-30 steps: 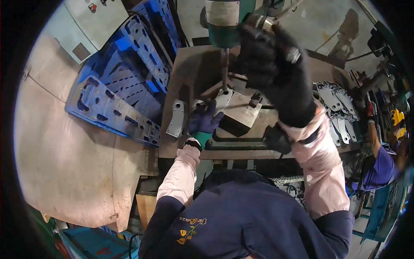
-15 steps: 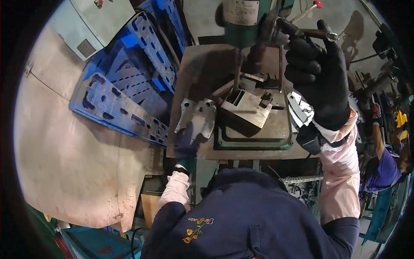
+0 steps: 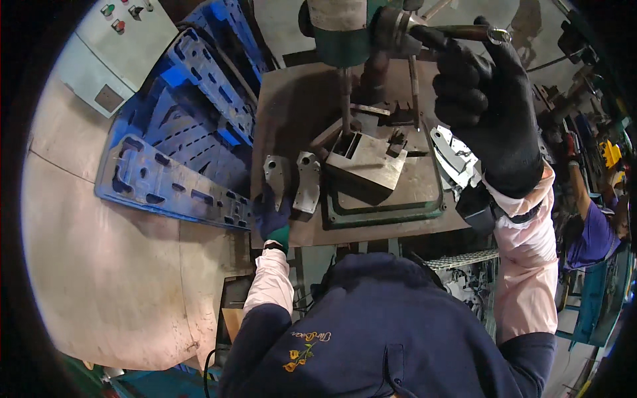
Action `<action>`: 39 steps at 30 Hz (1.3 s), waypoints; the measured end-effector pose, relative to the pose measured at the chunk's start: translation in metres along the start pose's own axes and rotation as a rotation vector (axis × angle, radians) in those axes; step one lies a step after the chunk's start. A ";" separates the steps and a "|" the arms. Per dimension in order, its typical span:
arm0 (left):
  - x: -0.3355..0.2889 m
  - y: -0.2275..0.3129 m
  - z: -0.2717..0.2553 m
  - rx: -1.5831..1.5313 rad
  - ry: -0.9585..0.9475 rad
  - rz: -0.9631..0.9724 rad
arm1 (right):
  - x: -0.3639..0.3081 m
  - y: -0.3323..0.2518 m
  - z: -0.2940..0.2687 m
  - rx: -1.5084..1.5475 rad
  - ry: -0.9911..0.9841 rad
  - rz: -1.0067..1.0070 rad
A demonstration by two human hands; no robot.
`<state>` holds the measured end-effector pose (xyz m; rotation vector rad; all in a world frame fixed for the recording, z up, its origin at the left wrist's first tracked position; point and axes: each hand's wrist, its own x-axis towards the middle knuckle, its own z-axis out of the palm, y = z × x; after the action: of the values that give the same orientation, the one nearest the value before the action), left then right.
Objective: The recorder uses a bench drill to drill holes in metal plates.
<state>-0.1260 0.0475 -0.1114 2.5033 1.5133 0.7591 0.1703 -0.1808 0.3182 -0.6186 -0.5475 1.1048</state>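
My left hand [image 3: 271,213], in a dark glove with a green cuff, is closed on the near end of a flat grey metal plate [image 3: 276,172] with holes. The plate lies on the worktable's left side. Just right of it, a second similar metal plate [image 3: 307,182] lies apart from my fingers. My right hand [image 3: 484,106], in a black glove, is raised with its fingers curled round the lever handle [image 3: 461,32] of a green drill press [image 3: 342,43]. Beneath the spindle [image 3: 346,99] a block-shaped metal fixture [image 3: 368,162] sits on the press base.
White-grey metal parts [image 3: 454,156] lie by the right edge of the worktable [image 3: 292,86]. Blue plastic pallets [image 3: 166,179] lean at the left, beside a pale control cabinet [image 3: 126,40]. Another person in a purple top [image 3: 594,232] is at the far right.
My left hand has gone from over the gap between the two plates to the near end of the left one. My right hand stays on the lever. The whole view has shifted slightly.
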 end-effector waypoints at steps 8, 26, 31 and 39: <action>0.001 0.010 -0.019 0.017 -0.245 -0.195 | -0.018 -0.018 -0.177 -1.159 0.148 -0.052; -0.034 0.081 -0.105 0.197 -0.242 -0.201 | -0.088 0.109 -0.490 -2.472 0.522 -0.194; -0.061 0.048 -0.096 0.102 -0.043 0.092 | -0.091 0.124 -0.513 -2.414 0.388 0.320; -0.035 0.111 -0.105 -0.458 -0.211 0.264 | -0.063 0.095 -0.514 -2.204 -0.010 0.004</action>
<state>-0.1005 -0.0528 0.0060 2.3561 0.8360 0.7448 0.4370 -0.3032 -0.1192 -2.4213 -1.6974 0.0218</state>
